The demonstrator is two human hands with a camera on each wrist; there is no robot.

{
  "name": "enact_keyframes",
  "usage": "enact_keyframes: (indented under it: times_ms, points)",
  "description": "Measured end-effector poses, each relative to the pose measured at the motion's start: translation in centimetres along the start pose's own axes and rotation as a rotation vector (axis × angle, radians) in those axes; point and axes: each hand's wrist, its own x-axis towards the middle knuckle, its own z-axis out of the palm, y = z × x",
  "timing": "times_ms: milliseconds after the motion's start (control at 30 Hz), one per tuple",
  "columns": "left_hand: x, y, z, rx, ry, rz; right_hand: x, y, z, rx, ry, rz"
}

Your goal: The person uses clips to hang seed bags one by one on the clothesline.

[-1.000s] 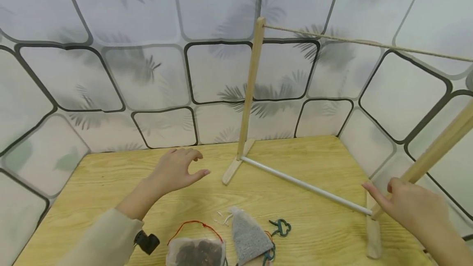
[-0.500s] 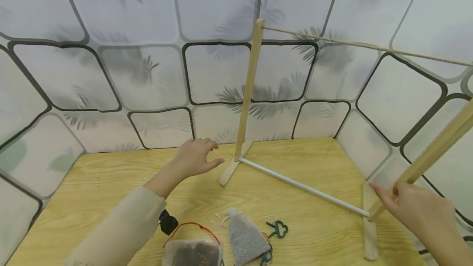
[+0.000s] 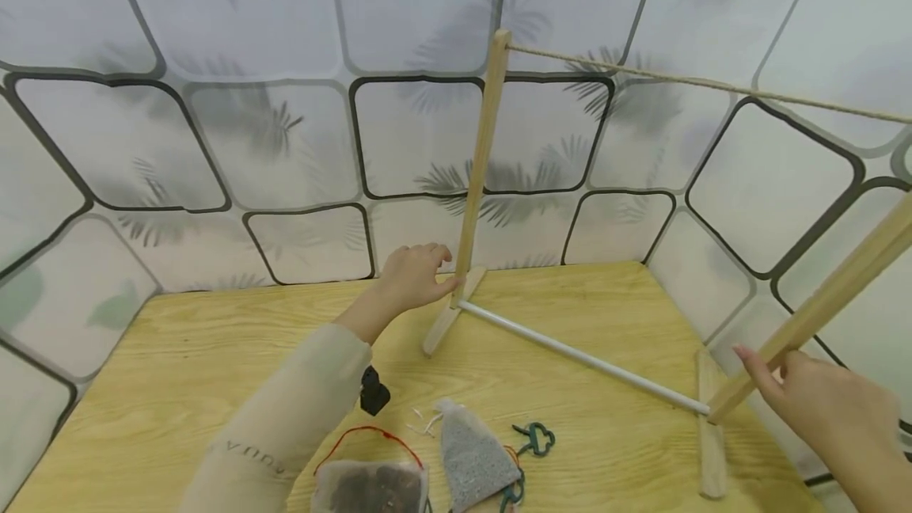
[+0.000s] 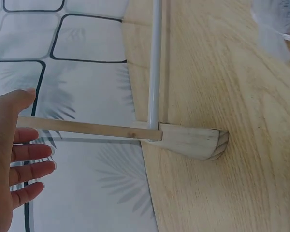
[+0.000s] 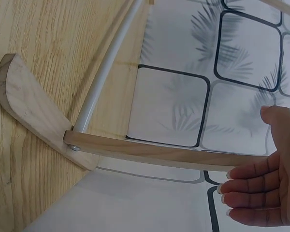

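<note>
I can count two pale wooden posts (image 3: 482,169), two wooden feet (image 3: 712,457), one grey-white rod (image 3: 584,359), one beige rope (image 3: 701,83), two filled translucent bags (image 3: 475,457), at least two green cloud-shaped clips (image 3: 531,437).

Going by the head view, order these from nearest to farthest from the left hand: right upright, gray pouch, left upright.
1. Left upright: just to the right of the left hand.
2. Gray pouch: on the table, nearer the person.
3. Right upright: far right, at the right hand.

Pale wooden post-and-rope rack (image 3: 580,356), centre to right, on yellow wood-grain table (image 3: 164,370); my left hand (image 3: 416,277) at its left post (image 3: 483,149); grey triangular cloth pouch (image 3: 473,457), lower centre.
</note>
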Motion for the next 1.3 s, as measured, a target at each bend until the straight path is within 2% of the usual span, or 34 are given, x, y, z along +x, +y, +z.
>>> enact_keyframes:
  times_ms: [200,333,467,567,667,767,900,1000,1200,1300]
  points:
    - [1.9,-0.3,0.0,-0.049,-0.081,-0.069,-0.6,0.1,0.3,-0.016,0.07,0.006]
    - [3.2,-0.4,-0.2,-0.024,-0.099,-0.121,-0.5,0.3,0.4,-0.002,0.126,-0.005]
    - [4.4,0.2,-0.2,-0.009,-0.128,-0.136,-0.3,0.5,0.8,0.045,0.165,0.005]
    - [5.2,0.9,-0.2,-0.085,-0.135,-0.146,-0.2,0.6,1.2,0.088,0.158,0.027]
    - [5.6,1.3,-0.1,-0.198,-0.099,-0.187,-0.1,0.8,1.5,0.105,0.201,0.008]
    - [5.6,1.3,0.0,-0.261,-0.082,-0.218,0.0,0.9,1.8,0.113,0.24,-0.036]
    - [5.0,1.0,0.0,-0.248,-0.096,-0.219,0.0,0.7,2.6,0.124,0.326,-0.107]
    - [4.3,0.6,0.0,-0.218,-0.071,-0.205,0.1,0.6,3.1,0.128,0.396,-0.157]
    - [3.6,0.3,-0.3,-0.201,-0.012,-0.155,0.5,0.8,2.5,0.142,0.349,-0.158]
    - [3.4,0.3,-0.6,-0.208,-0.005,-0.155,0.9,0.8,2.3,0.135,0.347,-0.169]
